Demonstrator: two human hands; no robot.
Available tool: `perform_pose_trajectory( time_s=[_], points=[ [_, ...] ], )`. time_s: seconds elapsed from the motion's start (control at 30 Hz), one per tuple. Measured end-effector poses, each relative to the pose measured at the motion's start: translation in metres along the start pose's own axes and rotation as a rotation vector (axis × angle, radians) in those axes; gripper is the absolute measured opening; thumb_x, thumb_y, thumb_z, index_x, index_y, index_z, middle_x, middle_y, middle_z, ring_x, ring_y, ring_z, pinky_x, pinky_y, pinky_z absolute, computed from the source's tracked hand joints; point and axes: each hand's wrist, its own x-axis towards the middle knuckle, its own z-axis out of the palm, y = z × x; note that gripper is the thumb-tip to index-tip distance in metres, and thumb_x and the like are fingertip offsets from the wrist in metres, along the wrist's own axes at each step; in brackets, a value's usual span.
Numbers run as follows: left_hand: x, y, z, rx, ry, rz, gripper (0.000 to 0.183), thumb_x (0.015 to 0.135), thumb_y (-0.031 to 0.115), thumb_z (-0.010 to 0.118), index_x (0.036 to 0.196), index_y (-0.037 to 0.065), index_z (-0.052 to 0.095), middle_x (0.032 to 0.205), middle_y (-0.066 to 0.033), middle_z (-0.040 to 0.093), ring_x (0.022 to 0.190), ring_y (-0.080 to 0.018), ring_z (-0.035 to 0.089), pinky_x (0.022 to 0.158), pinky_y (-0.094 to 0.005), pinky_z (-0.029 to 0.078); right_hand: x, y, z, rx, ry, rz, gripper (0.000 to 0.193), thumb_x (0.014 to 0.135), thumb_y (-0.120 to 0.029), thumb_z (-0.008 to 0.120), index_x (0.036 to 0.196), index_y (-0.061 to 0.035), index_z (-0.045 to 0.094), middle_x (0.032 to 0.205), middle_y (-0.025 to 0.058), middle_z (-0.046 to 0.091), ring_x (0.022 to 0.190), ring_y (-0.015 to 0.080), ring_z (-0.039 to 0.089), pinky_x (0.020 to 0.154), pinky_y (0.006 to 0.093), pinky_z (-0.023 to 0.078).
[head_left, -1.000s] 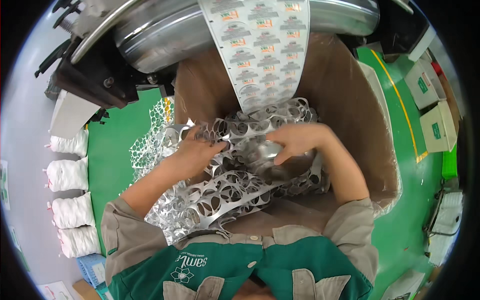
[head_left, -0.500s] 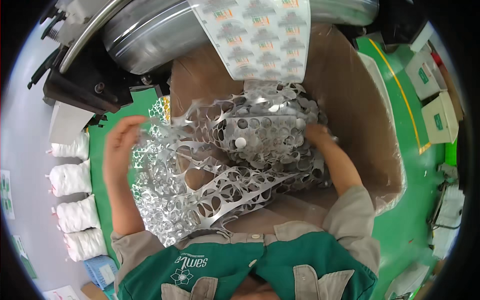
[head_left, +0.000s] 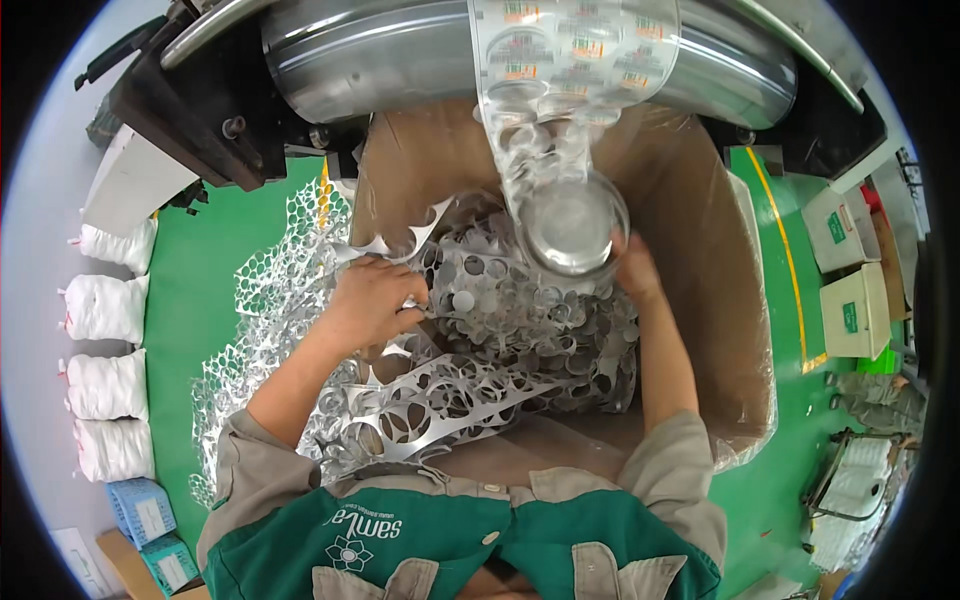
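Observation:
My left hand (head_left: 372, 305) is closed on a strip of silver foil scrap (head_left: 420, 235) punched full of round holes, at the left side of the box. My right hand (head_left: 637, 268) touches the right edge of a shiny round disc-shaped piece (head_left: 568, 225), its fingers partly blurred and hidden, so its grip cannot be made out. That round piece hangs at the lower end of the printed foil web (head_left: 580, 45), which comes down over a steel roller (head_left: 390, 60). Below both hands lies a heap of loose round foil discs (head_left: 510, 300) in a brown carton (head_left: 690, 330) lined with clear plastic.
Perforated foil scrap (head_left: 270, 350) spills over the carton's left side onto the green floor (head_left: 190, 300). Black machine parts (head_left: 200, 120) flank the roller. White bags (head_left: 105, 310) stand in a row at left; pale bins (head_left: 855, 310) stand at right.
My left hand has moved right and down, over the carton, and closed on foil scrap. The web's lower end now hangs lower, with the round piece beside my right hand. The view has shifted.

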Motion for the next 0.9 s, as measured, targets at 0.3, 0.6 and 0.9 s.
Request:
perform_pose_trajectory(
  time_s=[0.3, 0.6, 0.9],
  points=[
    [-0.001, 0.009, -0.012, -0.268, 0.086, -0.144, 0.008, 0.077, 0.01, 0.057, 0.084, 0.01, 0.059, 0.078, -0.0062, 0.06, 0.069, -0.0197, 0.058, 0.064, -0.0309, 0.046, -0.026, -0.011, 0.054, -1.854, -0.679, 0.105, 0.054, 0.064, -0.031, 0.071, 0.11, -0.0072, 0.056, 0.104, 0.017, 0.06, 0.098, 0.032, 0.057, 0.083, 0.0416, 0.045],
    [-0.056, 0.035, -0.123, -1.111, 0.375, 0.001, 0.013, 0.086, 0.005, 0.051, 0.098, 0.001, 0.052, 0.084, -0.0053, 0.054, 0.062, -0.0065, 0.051, 0.059, -0.0217, 0.047, -0.076, -0.116, 0.094, 0.142, -0.82, -0.031, 0.057, 0.079, -0.023, 0.066, 0.126, -0.0018, 0.041, 0.101, 0.0031, 0.058, 0.091, 0.0091, 0.055, 0.08, 0.0234, 0.044],
    [-0.266, -0.059, -0.205, -0.109, 1.144, -0.896, 0.034, 0.087, 0.019, 0.051, 0.116, 0.001, 0.054, 0.108, -0.0127, 0.052, 0.098, -0.0203, 0.05, 0.089, -0.0334, 0.039, -0.006, 0.064, -0.036, -1.883, -0.176, 0.009, 0.04, 0.067, -0.024, 0.068, 0.093, 0.0047, 0.06, 0.092, 0.0205, 0.063, 0.085, 0.0317, 0.062, 0.075, 0.0377, 0.049]
  ],
)
